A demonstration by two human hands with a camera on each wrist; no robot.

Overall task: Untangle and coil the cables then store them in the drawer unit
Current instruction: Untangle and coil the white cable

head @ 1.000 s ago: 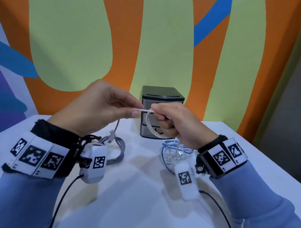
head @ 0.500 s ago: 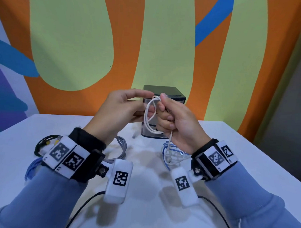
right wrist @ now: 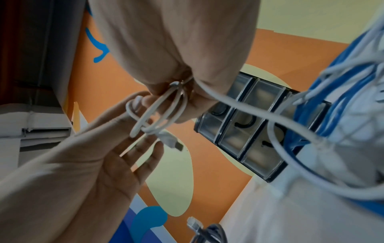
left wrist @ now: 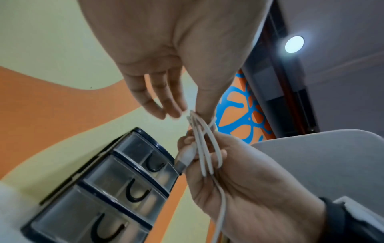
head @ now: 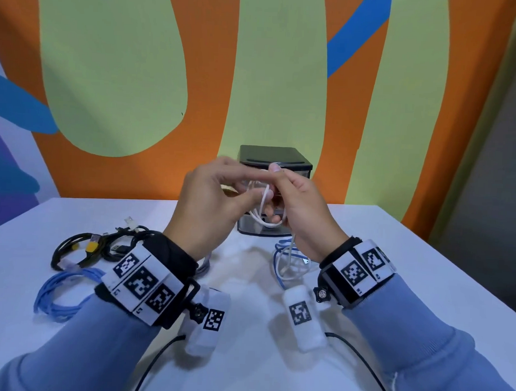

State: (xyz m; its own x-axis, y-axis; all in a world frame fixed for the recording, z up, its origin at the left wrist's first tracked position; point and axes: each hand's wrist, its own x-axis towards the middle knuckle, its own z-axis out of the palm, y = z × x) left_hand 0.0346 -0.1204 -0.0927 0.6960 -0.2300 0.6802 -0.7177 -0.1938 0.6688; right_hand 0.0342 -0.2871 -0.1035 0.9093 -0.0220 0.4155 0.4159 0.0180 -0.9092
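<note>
I see both hands raised in front of the drawer unit (head: 275, 163), which stands on the white table (head: 409, 259) near the wall. The right hand (head: 304, 210) has its fingers curled round a few small loops of the white cable (head: 264, 219); in the left wrist view the loops lie across its fingers and the cable's plug (left wrist: 185, 157) sticks out beside them. The left hand (head: 209, 202) pinches the same cable with thumb and first finger just beside the right hand, while its other fingers (left wrist: 158, 98) are stretched out and relaxed. The rest of the white cable hangs down from the right hand to the table, in front of the unit and a little to its right, where it lies mixed with a blue cable (head: 278, 254). All three drawers of the unit are closed in the wrist views. Far to the left of the unit lie a bundle of black cables (head: 82, 250) and, nearer to me, a light blue coil (head: 60, 293). A grey cable (head: 203, 265) shows just behind the left wrist.
</note>
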